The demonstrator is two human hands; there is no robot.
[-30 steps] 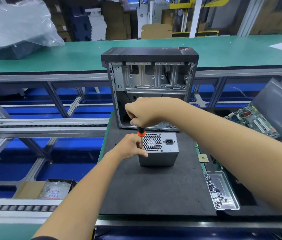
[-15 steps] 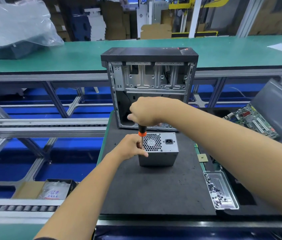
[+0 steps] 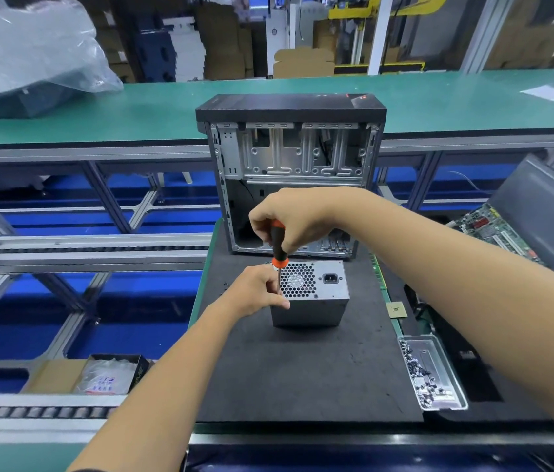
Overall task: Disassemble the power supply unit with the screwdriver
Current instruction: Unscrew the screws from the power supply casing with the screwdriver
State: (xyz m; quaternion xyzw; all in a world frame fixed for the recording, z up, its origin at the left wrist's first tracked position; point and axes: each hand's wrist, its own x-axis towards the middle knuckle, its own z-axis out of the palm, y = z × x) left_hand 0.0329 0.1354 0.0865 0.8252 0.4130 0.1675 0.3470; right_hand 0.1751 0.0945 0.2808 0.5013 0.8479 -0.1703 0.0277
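A grey power supply unit (image 3: 316, 294) stands on the black foam mat (image 3: 303, 369), its honeycomb fan grille and power socket facing up. My right hand (image 3: 289, 219) grips the black and orange handle of a screwdriver (image 3: 279, 248) held upright over the unit's top left corner. Its thin shaft runs down to that corner. My left hand (image 3: 257, 292) holds the unit's left side, with fingers pinched round the shaft near the tip. The tip itself is hidden behind those fingers.
An open computer case (image 3: 292, 172) stands just behind the unit. A clear tray (image 3: 434, 376) with several screws lies at the mat's right edge, near a small chip (image 3: 397, 309). Circuit boards (image 3: 493, 233) lean at the far right. Conveyor rails (image 3: 81, 247) run on the left.
My right hand has lifted slightly and turned on the handle, showing more of its orange and black grip. The unit and my left hand stay in place.
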